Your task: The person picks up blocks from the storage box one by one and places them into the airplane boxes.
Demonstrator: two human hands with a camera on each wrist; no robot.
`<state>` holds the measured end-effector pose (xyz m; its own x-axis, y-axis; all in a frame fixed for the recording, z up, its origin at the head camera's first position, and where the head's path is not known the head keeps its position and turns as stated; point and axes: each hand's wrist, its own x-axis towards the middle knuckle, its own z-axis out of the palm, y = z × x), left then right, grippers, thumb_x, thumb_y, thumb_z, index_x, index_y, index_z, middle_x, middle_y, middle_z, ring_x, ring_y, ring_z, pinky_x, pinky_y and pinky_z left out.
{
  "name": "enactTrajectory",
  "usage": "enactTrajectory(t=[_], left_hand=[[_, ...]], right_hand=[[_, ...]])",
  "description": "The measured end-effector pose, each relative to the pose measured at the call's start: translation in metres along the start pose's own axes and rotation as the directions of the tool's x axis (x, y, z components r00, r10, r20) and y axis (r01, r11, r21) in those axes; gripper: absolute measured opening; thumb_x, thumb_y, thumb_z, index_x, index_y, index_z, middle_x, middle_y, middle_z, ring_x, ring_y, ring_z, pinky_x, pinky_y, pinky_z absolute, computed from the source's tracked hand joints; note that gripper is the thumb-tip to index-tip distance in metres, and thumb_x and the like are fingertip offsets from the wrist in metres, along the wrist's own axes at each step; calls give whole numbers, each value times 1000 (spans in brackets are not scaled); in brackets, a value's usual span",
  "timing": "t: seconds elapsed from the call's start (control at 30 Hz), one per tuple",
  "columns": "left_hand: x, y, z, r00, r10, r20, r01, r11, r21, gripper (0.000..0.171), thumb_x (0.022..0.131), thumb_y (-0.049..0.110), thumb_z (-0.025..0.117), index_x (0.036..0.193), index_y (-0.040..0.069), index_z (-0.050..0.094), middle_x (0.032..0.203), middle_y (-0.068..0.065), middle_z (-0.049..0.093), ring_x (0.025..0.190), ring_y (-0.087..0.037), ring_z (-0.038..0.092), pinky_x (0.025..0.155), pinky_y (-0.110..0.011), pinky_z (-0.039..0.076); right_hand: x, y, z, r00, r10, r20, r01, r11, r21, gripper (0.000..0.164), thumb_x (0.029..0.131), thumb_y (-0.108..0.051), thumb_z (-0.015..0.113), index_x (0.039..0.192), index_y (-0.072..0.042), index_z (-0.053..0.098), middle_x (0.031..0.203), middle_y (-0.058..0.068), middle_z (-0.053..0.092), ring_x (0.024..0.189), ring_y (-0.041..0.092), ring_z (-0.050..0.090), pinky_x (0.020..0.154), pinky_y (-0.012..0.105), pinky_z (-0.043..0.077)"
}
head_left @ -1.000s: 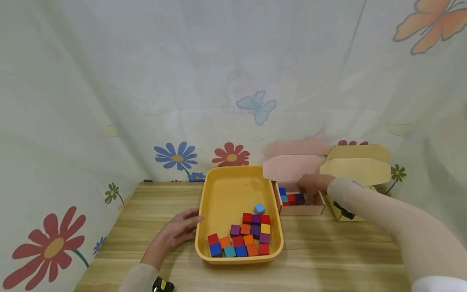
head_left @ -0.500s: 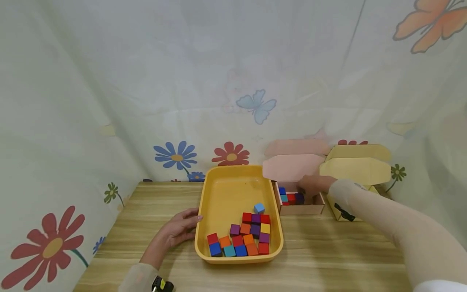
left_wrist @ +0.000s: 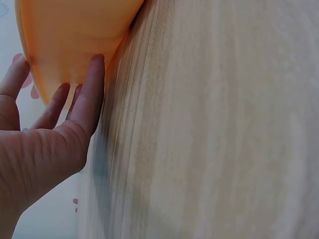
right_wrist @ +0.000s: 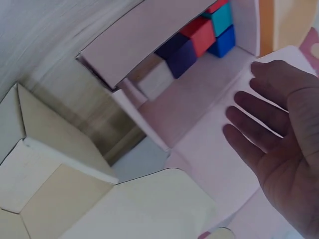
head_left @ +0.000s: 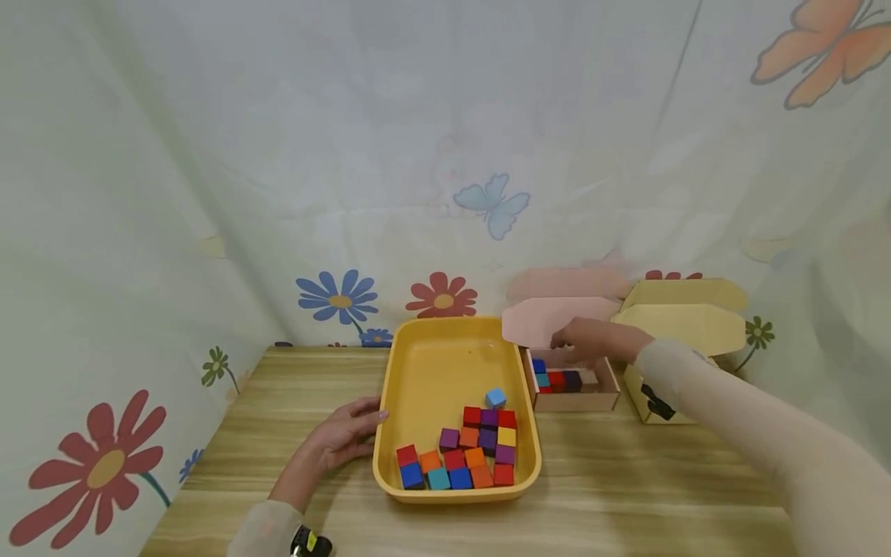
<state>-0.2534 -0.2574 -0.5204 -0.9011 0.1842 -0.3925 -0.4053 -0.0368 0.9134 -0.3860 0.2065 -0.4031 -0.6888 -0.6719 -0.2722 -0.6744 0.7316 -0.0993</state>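
My left hand (head_left: 344,435) rests against the left side of a yellow tray (head_left: 425,340), its fingers fairly straight on the outer wall and one fingertip at the rim. Several coloured wooden cubes (head_left: 461,478) lie in the tray's near part, with a light blue cube (head_left: 495,398) a little apart. Above an open pink box (head_left: 578,400) hovers my right hand (head_left: 602,340), fingers loosely bent and nothing held. Inside that box, a plain wood cube (right_wrist: 152,77) sits beside a dark purple cube (right_wrist: 179,57), followed by red, teal and blue cubes.
A yellow box (head_left: 675,329) with raised lid stands right of the pink box. The pink lid (head_left: 550,317) leans up at the back. Behind the wooden table (head_left: 313,371) hangs a flower-printed curtain (head_left: 445,116).
My right hand has lifted out of the pink box and moved slightly left, leaving the plain wood cube visible at its right end. The left hand stays at the tray.
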Motion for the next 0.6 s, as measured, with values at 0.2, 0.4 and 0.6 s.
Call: enactTrajectory(t=[0.2,0.4,0.6], left_hand=[[0,0,0,1000,-2,-9,2,1000,9,69,97,28,72,154,8,39,144,-20,54,116,-30,63,93,-52,57],[-1,1,0,1000,8,-4,-8,1000,-1,68,97,27,71,154,8,38,143,-20,54,116,-29,63,94,-52,56],[-1,0,0,1000,5,11,-5,1000,-5,68,98,26,70,155,7,37,146,-21,52,118,-29,63,95,-52,56]], right_hand=[[-6,-17,-5,992,-69,-110,67,997,-25,50,104,-37,57,140,-2,59,139,18,61,128,38,56,108,51,46],[-9,-37,-12,978,-130,-164,124,991,-50,60,108,-41,46,154,-2,42,158,21,40,146,44,34,119,57,28],[-4,-48,-13,972,-177,-157,164,982,-93,61,109,-36,47,157,-2,33,163,21,30,151,45,22,123,57,18]])
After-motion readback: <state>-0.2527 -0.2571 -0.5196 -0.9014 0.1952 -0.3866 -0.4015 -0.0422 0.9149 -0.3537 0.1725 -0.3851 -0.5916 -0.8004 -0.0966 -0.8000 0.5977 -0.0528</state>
